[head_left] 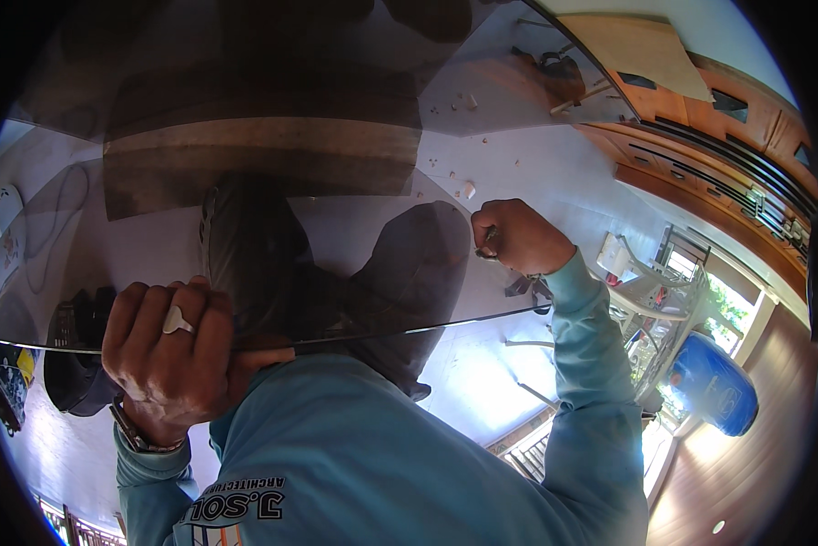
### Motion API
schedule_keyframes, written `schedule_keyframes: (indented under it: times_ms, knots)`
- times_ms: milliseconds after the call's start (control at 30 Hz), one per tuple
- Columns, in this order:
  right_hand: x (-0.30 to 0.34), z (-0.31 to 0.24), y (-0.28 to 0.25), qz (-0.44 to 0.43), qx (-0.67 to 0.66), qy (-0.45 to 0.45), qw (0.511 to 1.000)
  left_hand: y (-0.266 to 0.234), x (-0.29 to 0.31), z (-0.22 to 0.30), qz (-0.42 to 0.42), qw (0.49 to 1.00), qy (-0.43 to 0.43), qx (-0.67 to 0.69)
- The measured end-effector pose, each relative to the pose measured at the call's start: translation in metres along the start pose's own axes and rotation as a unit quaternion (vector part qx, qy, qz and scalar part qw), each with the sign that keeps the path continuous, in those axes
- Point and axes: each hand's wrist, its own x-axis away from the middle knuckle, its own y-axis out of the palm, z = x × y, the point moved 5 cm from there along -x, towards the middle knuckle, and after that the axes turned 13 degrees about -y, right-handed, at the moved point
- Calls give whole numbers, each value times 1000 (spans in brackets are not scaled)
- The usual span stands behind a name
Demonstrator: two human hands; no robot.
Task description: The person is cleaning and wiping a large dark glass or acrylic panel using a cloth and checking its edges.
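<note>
A sheet of dark tinted glass [154,241] spans the view in front of my torso, with its near edge curving across it. My left hand [172,350] is closed on that near edge, fingers over the top and thumb stretched along below; it wears a ring and a wrist band. Over the right part of the glass, my right hand [523,238] is curled into a fist. Something small and dark shows at its fingers, too small to name. My legs [409,259] and a brown wooden board [263,156] show through the glass.
Small crumbs and a pale chip [468,190] lie on the light floor. Wooden cabinets [746,118] line the far right. A pale metal frame [650,300] and a blue barrel [714,387] stand at the right. A black object [76,382] sits by my left hand.
</note>
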Motion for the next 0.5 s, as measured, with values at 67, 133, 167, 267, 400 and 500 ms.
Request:
schedule_keyframes:
  times_ms: [67,133,167,267,400,500]
  knots:
    - [0,-1,0,-2,-1,3,1000,-1,0,0,2,1000,2,2]
    - [4,1,2,-3,-2,13,1000,0,-1,2,3,1000,8,-2]
    - [5,2,3,24,12,12,1000,1,-1,2,4,1000,9,0]
    - [6,4,6,80,24,11,996,0,-2,3,11,1000,12,-1]
    - [12,8,2,108,-58,-23,992,0,-1,2,17,1000,9,-2]
    - [29,6,-6,7,-144,39,989,2,-1,3,23,1000,6,-3]
